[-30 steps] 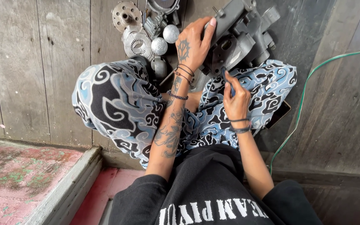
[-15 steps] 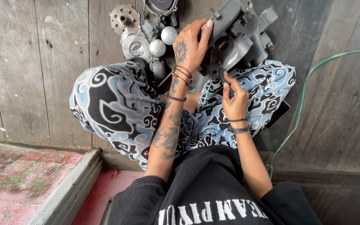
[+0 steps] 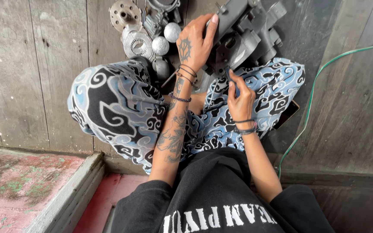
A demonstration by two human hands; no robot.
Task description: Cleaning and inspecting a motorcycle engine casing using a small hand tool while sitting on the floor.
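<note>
Wooden floor, left hand gripping engine casing

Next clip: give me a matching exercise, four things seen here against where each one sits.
Things:
1. left hand
2. right hand
3. green cable
4. two silver balls

Places:
A. on the floorboards, left of the left hand
B. raised over the lap, at the near edge of the grey metal casting
C. runs along the floorboards at the right
D. rests on top of the grey metal casting

Pairs: 1-D, 2-B, 3-C, 4-A
</note>
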